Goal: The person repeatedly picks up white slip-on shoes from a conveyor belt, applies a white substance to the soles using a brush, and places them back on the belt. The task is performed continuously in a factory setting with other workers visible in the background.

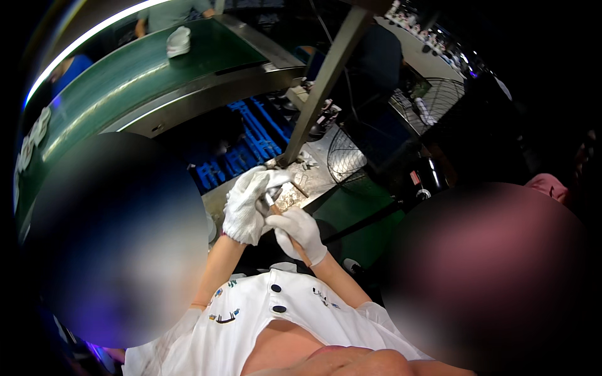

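Both my hands wear white gloves and meet in front of my chest, over the near edge of a worktop. My right hand [300, 230] is closed round a slim wooden-handled tool [302, 253], which looks like a brush. Its handle slants up to the left, and its pale upper end reaches my left hand [243, 210]. The left fingers are curled beside that end, around something whitish that blends with the glove and is blurred. Just beyond the hands, the grey worktop [321, 164] carries crusty pale residue and a thin dark stick [300, 189].
A green conveyor belt [141, 81] curves across the far left, with a white shoe [179, 42] on it. Blue racks [254, 135] fill the space under its edge. A metal post [326, 84] rises behind the worktop, and a wire fan guard [347, 156] stands right. People are nearby.
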Available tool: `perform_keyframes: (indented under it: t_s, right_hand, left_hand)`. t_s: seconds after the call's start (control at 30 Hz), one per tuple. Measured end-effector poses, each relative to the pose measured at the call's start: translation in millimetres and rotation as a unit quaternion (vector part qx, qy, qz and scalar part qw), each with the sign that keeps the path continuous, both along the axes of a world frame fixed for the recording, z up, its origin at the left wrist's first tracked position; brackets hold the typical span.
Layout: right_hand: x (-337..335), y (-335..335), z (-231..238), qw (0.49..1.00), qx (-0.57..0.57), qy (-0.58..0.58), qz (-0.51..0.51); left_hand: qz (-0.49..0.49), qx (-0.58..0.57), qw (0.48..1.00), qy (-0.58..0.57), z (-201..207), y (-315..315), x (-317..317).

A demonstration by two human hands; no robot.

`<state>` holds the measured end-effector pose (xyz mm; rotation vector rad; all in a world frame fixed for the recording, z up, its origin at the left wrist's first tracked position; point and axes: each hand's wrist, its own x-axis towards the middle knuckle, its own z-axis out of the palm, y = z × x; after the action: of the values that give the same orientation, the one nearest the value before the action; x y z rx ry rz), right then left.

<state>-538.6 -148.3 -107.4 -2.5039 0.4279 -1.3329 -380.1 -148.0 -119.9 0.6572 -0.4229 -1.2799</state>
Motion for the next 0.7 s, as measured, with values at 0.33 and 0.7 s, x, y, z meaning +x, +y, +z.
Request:
perform_keyframes:
  t_s: [0.33,0.7]
  right_hand:
    - [0.6,3.7,-1.0,0.997,0.059,-0.043,-0.013]
    - [4.0,2.2,-15.3,0.999,0.051,-0.015,-0.013]
  left_hand:
    - [0.0,-0.025,0.995,0.1,-36.6,-15.4,-6.8]
    - [0.04,0.059,0.994,0.079,-74.1,-23.1,0.3]
